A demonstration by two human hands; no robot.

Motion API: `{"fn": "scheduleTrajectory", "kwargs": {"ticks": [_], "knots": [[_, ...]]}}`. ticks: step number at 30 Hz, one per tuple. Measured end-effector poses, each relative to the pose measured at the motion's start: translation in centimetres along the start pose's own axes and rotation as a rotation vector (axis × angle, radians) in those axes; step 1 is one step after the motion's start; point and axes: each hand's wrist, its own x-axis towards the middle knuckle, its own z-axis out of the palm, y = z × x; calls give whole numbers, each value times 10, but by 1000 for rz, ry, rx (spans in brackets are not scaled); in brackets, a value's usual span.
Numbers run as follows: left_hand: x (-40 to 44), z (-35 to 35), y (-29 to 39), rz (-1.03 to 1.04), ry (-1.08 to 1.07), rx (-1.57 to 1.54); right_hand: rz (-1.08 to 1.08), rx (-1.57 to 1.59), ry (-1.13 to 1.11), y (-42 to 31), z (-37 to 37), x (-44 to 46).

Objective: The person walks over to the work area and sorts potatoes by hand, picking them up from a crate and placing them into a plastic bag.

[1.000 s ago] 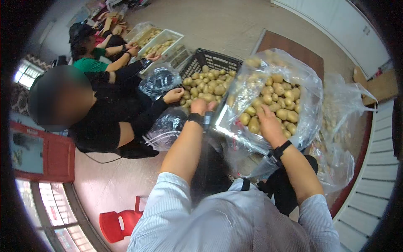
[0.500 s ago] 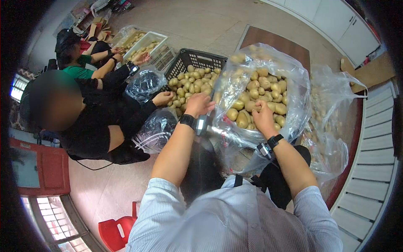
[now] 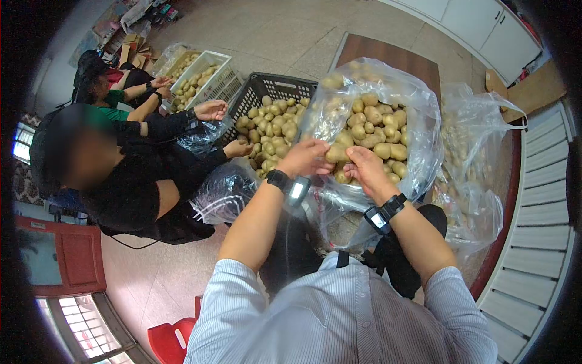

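Note:
My left hand [image 3: 308, 158] and my right hand [image 3: 368, 170] meet over the near left edge of a clear plastic bag [image 3: 424, 151] full of potatoes [image 3: 379, 124]. Between them is one potato [image 3: 337, 153], pinched by the fingers of both hands. The bag lies open, its film folded outward around the pile. Left of it stands a black crate [image 3: 250, 91] that also holds potatoes [image 3: 276, 127]. Each of my wrists carries a dark strap with a small device.
Two people [image 3: 139, 176] sit at the left, hands near the black crate and a white crate [image 3: 215, 64] of potatoes. Another filled plastic bag [image 3: 470, 139] lies at the right. A brown board [image 3: 394, 54] is behind, a red stool [image 3: 167, 340] at bottom left.
My left hand has moved right from beside the black crate to the bag. My right hand has lifted a potato from the pile and moved left; both hands now touch it.

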Motion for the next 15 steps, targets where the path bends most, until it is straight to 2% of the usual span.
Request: {"fn": "scheduleTrajectory", "kwargs": {"ticks": [2,8,12,14,15], "knots": [[-2,6,0,-20,-35,8,15,3,-61,-3,5,-4],[-1,-1,-3,-52,-90,92,34,-317,-101,-4,11,-8],[0,-14,-1,-8,-65,15,-64,-521,-99,2,-6,-1],[1,-26,-3,17,-9,-19,-362,-969,-36,2,-11,-4],[2,-32,-3,46,64,-68,-361,-963,-55,1,-9,-7]]}}
